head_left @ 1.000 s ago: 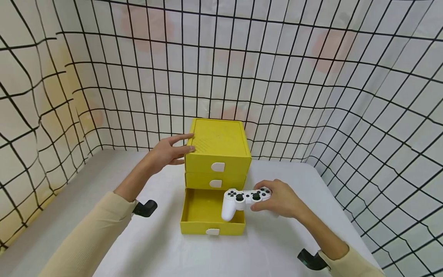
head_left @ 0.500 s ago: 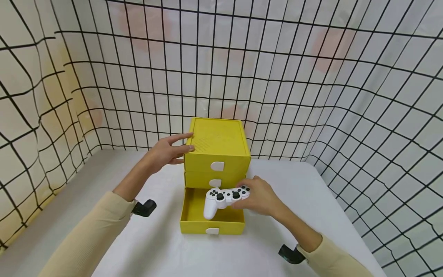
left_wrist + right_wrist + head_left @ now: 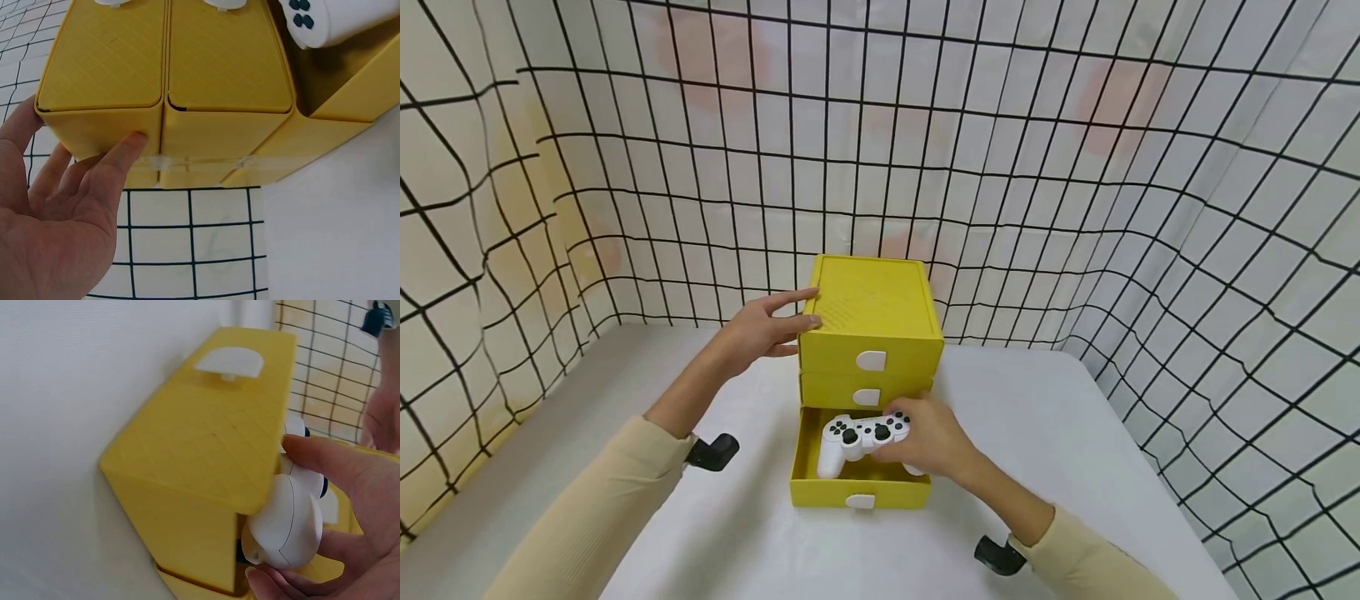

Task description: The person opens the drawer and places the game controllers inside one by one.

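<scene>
A white game controller (image 3: 853,440) with black sticks and buttons is held by its right side in my right hand (image 3: 928,437). It hovers in or just over the pulled-out bottom drawer (image 3: 820,492) of a yellow drawer unit (image 3: 876,300). In the right wrist view the thumb and fingers grip the controller (image 3: 284,522) beside the drawer's front wall. My left hand (image 3: 760,333) rests on the unit's upper left side, its fingers fairly straight against the top edge and side wall. The two upper drawers, with white tabs (image 3: 871,361), are closed.
The unit stands on a white-covered table (image 3: 1030,433). A black wire grid (image 3: 880,167) with white sheeting behind it closes off the back and both sides. Black wrist-worn devices (image 3: 713,452) sit at both cuffs.
My right hand has carried the controller leftward, from the right edge of the bottom drawer to over its middle, and slightly lower. My left hand stays on the unit.
</scene>
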### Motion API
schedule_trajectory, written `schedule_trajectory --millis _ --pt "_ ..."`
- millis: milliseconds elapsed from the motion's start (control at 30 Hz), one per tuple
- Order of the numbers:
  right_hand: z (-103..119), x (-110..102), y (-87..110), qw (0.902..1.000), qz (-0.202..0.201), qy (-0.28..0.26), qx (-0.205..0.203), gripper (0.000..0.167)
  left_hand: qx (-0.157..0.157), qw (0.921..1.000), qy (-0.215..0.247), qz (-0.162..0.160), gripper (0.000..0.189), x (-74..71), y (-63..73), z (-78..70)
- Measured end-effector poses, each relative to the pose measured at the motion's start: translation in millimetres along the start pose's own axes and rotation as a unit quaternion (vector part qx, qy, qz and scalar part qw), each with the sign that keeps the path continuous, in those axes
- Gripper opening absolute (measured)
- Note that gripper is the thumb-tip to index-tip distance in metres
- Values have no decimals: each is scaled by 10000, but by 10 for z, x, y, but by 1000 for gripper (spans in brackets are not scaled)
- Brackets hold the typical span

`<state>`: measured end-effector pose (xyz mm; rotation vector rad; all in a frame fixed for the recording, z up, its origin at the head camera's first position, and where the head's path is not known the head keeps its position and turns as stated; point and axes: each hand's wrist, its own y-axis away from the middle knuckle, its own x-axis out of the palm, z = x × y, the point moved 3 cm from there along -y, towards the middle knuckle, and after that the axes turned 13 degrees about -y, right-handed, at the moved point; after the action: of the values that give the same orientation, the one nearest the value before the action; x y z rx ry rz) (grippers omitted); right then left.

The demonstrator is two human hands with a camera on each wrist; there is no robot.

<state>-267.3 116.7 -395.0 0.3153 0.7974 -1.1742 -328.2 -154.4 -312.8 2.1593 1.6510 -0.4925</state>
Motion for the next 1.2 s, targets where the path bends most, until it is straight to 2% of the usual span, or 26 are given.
schedule_trajectory --millis 500,867,1200 --pt "-63 189 11 9991 192 295 254 50 12 10000 -8 -13 69 10 4 25" --pt "-83 255 16 9956 473 811 -28 48 47 10000 -40 -41 70 3 4 48" --pt "-113 289 -1 9918 770 1000 208 52 14 10000 -77 -50 70 -4 -2 46"
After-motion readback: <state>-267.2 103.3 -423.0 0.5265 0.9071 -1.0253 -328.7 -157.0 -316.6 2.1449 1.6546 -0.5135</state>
